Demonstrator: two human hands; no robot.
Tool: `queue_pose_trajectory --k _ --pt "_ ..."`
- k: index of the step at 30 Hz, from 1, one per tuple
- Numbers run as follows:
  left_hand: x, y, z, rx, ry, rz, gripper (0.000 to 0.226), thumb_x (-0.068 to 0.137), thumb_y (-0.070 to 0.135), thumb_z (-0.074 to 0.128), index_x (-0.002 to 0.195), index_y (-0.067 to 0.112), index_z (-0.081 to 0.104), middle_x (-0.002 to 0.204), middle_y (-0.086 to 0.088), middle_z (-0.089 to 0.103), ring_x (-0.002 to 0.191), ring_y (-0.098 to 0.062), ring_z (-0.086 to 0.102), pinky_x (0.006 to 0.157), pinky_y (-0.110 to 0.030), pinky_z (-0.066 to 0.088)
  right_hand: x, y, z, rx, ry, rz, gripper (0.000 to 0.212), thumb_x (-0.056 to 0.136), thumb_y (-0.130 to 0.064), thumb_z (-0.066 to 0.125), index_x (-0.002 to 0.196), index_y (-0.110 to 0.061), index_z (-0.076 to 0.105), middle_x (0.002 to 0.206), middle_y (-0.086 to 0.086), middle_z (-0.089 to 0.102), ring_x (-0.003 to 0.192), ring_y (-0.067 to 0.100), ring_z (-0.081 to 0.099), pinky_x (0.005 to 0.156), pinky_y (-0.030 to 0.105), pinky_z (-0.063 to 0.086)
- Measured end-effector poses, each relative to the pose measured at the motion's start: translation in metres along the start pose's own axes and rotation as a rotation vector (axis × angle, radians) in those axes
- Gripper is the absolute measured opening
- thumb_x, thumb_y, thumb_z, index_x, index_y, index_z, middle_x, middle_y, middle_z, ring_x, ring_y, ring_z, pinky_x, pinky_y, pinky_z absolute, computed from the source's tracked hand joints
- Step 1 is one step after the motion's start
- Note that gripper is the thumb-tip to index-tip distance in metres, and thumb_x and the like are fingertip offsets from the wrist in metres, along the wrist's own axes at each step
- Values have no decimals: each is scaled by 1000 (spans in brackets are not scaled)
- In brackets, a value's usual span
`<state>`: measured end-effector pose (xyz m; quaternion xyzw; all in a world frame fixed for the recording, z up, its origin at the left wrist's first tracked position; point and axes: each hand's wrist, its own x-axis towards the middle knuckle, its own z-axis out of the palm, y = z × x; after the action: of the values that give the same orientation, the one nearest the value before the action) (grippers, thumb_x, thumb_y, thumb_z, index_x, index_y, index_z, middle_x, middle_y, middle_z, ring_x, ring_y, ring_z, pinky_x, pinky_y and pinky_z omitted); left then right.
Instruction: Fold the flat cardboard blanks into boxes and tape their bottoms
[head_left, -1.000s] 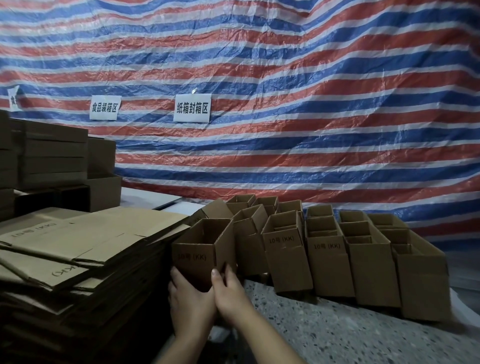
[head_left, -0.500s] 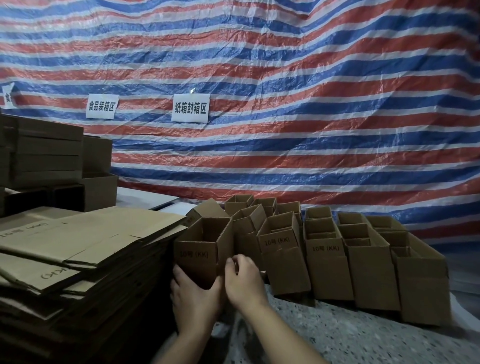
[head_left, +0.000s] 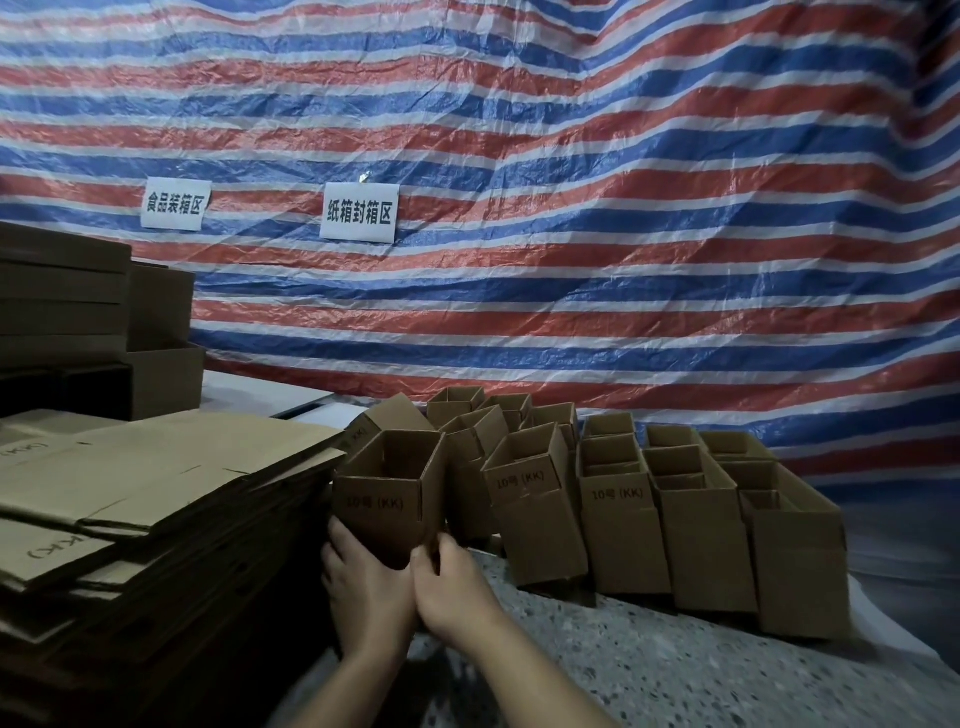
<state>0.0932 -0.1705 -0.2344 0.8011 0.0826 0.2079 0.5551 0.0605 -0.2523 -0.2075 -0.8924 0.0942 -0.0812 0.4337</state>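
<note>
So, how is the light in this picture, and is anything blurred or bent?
Head view: the striped tarp is bright, the flat blanks at lower left lie in deep shadow; the forearms near the bottom edge look soft; the wide lens bows the stripes.

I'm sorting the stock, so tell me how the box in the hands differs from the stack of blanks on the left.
The held box is opened into an upright tube with an open top; the blank stack lies flat and unfolded. The box is gripped low by the left hand and right hand; the stack rests untouched. Both are brown cardboard printed "(KK)".
</note>
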Motion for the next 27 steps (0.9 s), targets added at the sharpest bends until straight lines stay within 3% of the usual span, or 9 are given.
queue_pose_trajectory --k 3,8,14,21,27 --pt "1 -5 1 -27 3 18 114 71 37 84 156 16 10 154 -18 29 137 -39 35 108 -54 38 -2 2 -3 -28 -39 17 54 103 -52 35 150 -25 39 146 0 49 133 20 47 104 32 38" --pt "11 0 7 -39 -7 -27 111 71 38 85 154 11 16 150 -23 34 134 -43 39 103 -55 41 -4 2 -1 -19 -75 18 58 103 -55 32 153 -27 34 154 -1 41 140 20 41 114 38 35" --pt "24 -1 17 -8 -55 -23 105 74 39 82 153 11 20 142 -24 42 127 -42 46 96 -54 47 -6 14 -5 -41 -116 18 64 101 -56 35 157 -28 25 160 -1 33 146 22 32 115 38 29" --pt "31 4 20 31 -131 -85 99 78 53 73 154 18 18 132 -22 53 119 -40 55 96 -51 49 -6 20 -10 -35 -120 44 67 101 -57 36 159 -27 22 164 -2 27 150 22 27 118 41 27" --pt "30 5 14 80 -161 -64 113 73 65 71 155 18 10 135 -20 53 120 -39 55 94 -49 50 -13 20 -13 -13 -101 49 67 99 -58 37 158 -27 24 162 -2 31 147 21 33 115 40 32"
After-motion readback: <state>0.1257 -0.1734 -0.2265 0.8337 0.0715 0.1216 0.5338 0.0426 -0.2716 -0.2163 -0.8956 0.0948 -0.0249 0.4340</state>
